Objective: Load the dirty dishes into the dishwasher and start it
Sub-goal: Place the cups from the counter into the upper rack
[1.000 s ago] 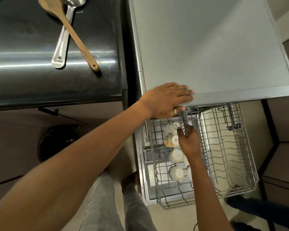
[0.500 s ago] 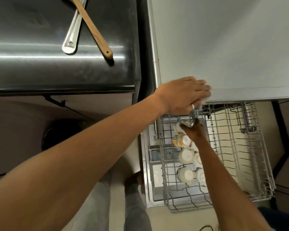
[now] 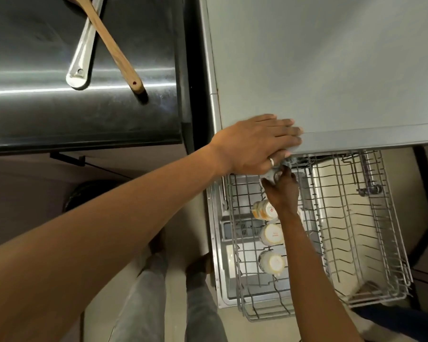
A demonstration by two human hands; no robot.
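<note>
The wire dishwasher rack is pulled out under the grey countertop. Three white and orange cups stand upside down in a row along its left side. My right hand reaches to the back of that row, its fingers closed on a pale cup just below the counter's edge; my left hand partly hides this cup. That left hand lies flat on the counter's front edge, fingers stretched out, holding nothing. The right part of the rack holds no dishes.
A wooden spoon and a metal ladle handle lie crossed on the steel counter at the left. The open dishwasher door is under the rack. My legs stand left of it. A dark-clothed leg shows at bottom right.
My right hand has reached farther back along the row of cups and now grips the rearmost one. My left hand has stayed on the counter's edge.
</note>
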